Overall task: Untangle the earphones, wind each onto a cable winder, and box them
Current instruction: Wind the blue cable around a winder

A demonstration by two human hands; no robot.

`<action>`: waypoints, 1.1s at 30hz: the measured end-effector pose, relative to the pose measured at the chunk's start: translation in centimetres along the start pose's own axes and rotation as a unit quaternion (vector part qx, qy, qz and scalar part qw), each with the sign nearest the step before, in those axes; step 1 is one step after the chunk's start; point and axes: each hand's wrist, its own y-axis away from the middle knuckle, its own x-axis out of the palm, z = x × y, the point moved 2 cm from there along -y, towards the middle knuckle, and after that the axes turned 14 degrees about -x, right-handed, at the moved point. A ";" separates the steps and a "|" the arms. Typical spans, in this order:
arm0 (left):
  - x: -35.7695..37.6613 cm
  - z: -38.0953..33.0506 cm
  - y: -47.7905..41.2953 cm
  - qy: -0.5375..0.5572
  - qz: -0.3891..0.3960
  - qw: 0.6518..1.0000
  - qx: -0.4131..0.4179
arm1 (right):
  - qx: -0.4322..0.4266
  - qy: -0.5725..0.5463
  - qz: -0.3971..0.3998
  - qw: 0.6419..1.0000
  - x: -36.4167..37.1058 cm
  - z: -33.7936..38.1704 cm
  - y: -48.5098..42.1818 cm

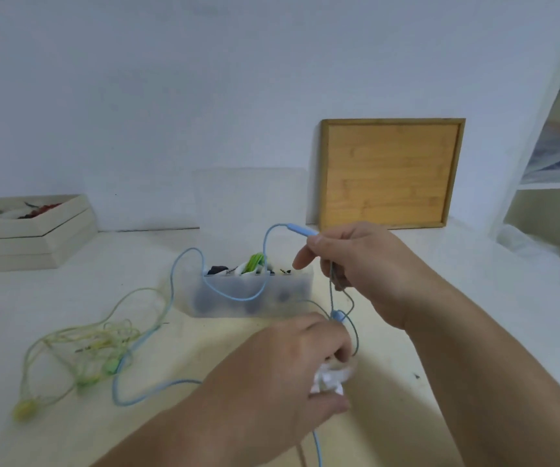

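My left hand grips a white cable winder low in the middle of the view. My right hand is raised above it and pinches the light blue earphone cable near its inline piece. The blue cable loops across the front of the translucent box and trails left over the table. A tangle of yellow-green earphones lies on the table at the left. Inside the box stand several wound winders, one with green cable.
A wooden tray leans upright on the wall behind the box. Flat cream boxes with small items sit at the far left. White shelving rises at the right, with crumpled white plastic beneath it.
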 end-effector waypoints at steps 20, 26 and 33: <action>-5.0 4.7 -1.3 0.509 -0.297 0.755 -0.287 | -0.069 -0.204 0.136 0.967 4.2 1.6 1.0; -4.5 4.0 -0.7 0.485 -0.274 0.784 -0.274 | -0.086 -0.187 0.124 0.971 4.3 1.9 1.1; -5.0 3.7 -0.7 0.466 -0.248 0.808 -0.262 | -0.089 -0.129 0.037 0.987 3.7 2.3 1.0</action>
